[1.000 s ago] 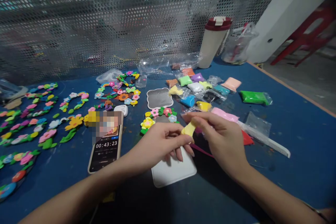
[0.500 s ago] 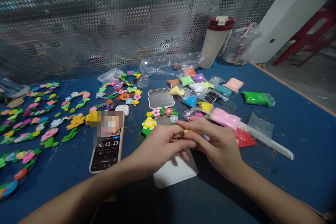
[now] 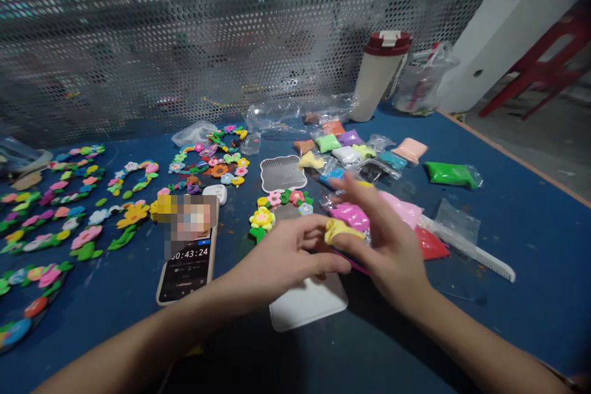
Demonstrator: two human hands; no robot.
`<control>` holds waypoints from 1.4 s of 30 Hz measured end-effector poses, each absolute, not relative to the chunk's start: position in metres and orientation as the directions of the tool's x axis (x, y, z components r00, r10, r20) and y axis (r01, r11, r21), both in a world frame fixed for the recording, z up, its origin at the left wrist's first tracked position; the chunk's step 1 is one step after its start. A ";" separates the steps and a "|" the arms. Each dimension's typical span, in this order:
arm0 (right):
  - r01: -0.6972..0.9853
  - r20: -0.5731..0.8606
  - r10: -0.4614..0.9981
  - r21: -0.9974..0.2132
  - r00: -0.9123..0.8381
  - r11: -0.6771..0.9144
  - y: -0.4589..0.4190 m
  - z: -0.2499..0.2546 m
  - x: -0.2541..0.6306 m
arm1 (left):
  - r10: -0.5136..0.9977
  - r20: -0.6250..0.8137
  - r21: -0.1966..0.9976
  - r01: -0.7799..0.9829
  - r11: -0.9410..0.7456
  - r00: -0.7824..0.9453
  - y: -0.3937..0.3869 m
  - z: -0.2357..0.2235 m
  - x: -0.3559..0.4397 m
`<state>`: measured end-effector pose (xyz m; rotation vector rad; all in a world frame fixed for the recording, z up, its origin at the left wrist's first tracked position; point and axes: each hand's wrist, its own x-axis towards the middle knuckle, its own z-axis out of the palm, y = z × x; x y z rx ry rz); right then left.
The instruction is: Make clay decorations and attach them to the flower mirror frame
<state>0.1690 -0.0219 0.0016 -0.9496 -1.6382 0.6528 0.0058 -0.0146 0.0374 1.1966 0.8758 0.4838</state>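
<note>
Right hand (image 3: pixel 390 246), spread wide, cradles yellow clay (image 3: pixel 342 229).

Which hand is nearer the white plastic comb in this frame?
The right hand is nearer, just left of the white plastic comb and not touching it. The left hand is farther away, on the right hand's other side.
</note>
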 end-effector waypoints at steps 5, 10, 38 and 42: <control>0.331 0.415 0.881 -0.818 -0.228 0.471 -0.026 0.006 0.163 | 0.739 -0.361 0.932 0.241 0.270 0.569 -0.018 0.037 0.006; 0.246 0.333 0.926 -0.926 0.178 0.285 -0.020 0.008 0.175 | 0.728 -0.349 0.937 0.191 0.294 0.591 -0.015 0.038 0.002; 0.561 0.684 0.709 -0.524 -0.172 0.641 -0.024 0.001 0.168 | 0.791 -0.355 0.848 -0.185 0.497 0.498 -0.013 0.023 0.002; 0.500 0.541 0.826 -0.677 -0.161 0.541 -0.021 0.001 0.167 | 0.791 -0.417 0.840 -0.143 0.524 0.448 -0.014 0.027 0.003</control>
